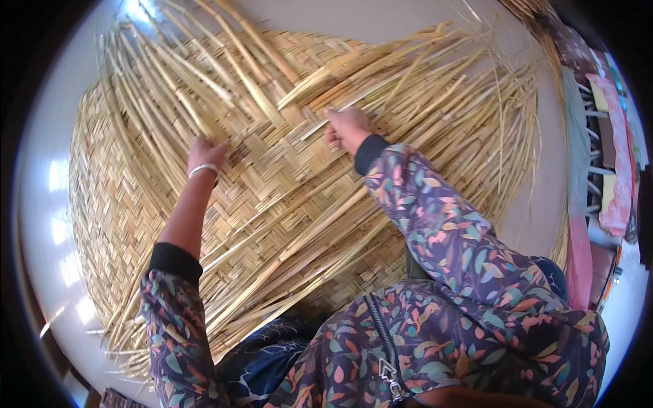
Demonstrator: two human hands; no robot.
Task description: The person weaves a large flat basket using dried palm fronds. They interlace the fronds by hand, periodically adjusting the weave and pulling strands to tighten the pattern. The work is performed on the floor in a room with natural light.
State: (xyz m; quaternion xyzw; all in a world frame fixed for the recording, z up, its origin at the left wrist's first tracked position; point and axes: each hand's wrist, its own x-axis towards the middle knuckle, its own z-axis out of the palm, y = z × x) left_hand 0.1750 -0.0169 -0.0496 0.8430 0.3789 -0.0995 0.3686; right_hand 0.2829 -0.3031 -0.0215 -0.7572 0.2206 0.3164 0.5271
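The woven mat (255, 163) spreads beneath and between both hands, with loose strips (449, 122) fanning out to the right of the right hand (348, 129). That hand pinches a pale strip (313, 130). The left hand (208, 155) bends down at the weave; I can't tell whether it grips anything. It looks like mid-weaving, and the next move probably calls for seating that strip snugly.

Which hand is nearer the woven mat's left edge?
Left. The left hand is a little right of the mat's left edge; the right hand, at a pale strip, is farther right.
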